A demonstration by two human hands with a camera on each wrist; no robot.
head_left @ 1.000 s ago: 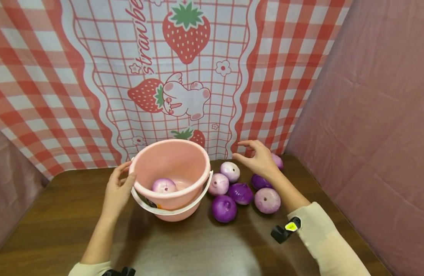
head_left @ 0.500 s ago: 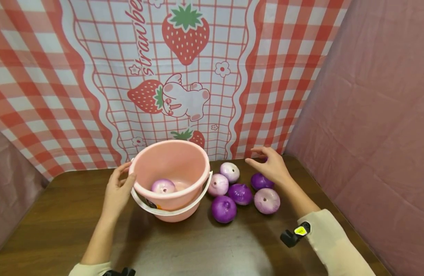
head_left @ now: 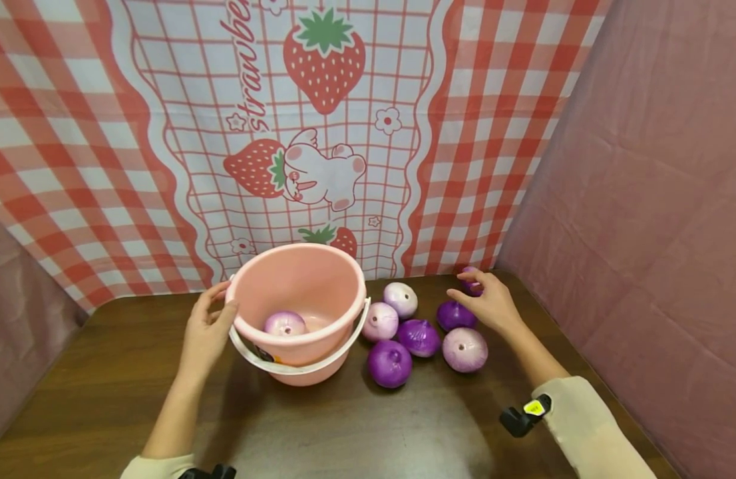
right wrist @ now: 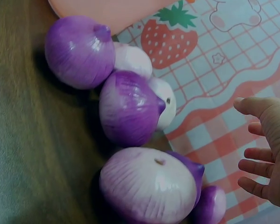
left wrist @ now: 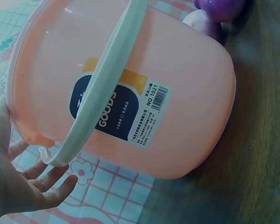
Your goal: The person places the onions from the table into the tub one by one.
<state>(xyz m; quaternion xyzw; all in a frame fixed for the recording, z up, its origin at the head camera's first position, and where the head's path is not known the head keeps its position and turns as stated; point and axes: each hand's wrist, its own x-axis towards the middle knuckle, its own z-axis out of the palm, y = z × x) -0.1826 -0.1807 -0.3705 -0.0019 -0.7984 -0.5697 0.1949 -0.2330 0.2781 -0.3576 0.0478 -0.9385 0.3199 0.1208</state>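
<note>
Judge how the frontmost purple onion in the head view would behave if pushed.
That onion would probably roll, given its rounded body, though neighbouring onions might block it on the far side. Its shine hints at slipperiness; its pointed tip could make rolling uneven.

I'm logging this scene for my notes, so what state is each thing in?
Pink bucket: standing on the table, open-topped.
White handle: lowered across the bucket's front.
Label: partly covered by the handle.
Onion in the bucket: lying loose.
Seven other onions: on the table, unheld.
Left hand: touching the bucket's rim.
Right hand: open, unloaded.
</note>
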